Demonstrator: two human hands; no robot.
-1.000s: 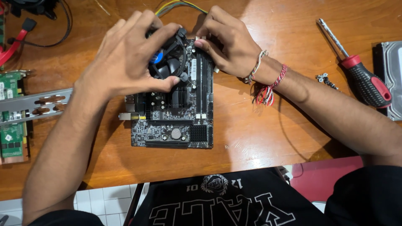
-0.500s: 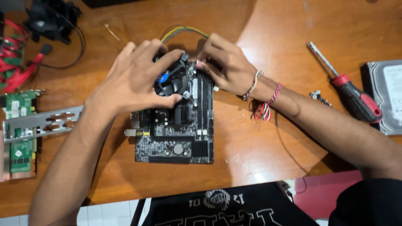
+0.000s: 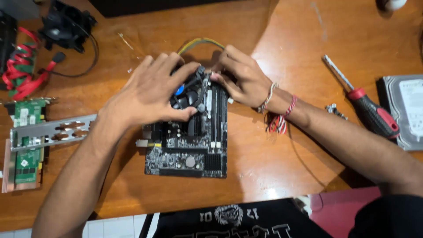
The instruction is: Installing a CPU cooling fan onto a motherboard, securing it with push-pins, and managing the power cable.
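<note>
Black and bristling with parts, the motherboard (image 3: 187,147) lay flat on the wooden table (image 3: 282,39), just in front of me. My left hand (image 3: 147,94) was spread over the cooler fan (image 3: 187,90), fingers curled around it. My right hand (image 3: 240,79) pinched at the fan's far edge. A screwdriver (image 3: 368,110) lay well off to the right, beside a hard drive (image 3: 405,110); green cards (image 3: 24,141) sat left.

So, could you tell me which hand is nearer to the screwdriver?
Right. The right hand is at the motherboard's top edge, on the screwdriver's side; the left hand covers the cooler fan, farther away.
</note>
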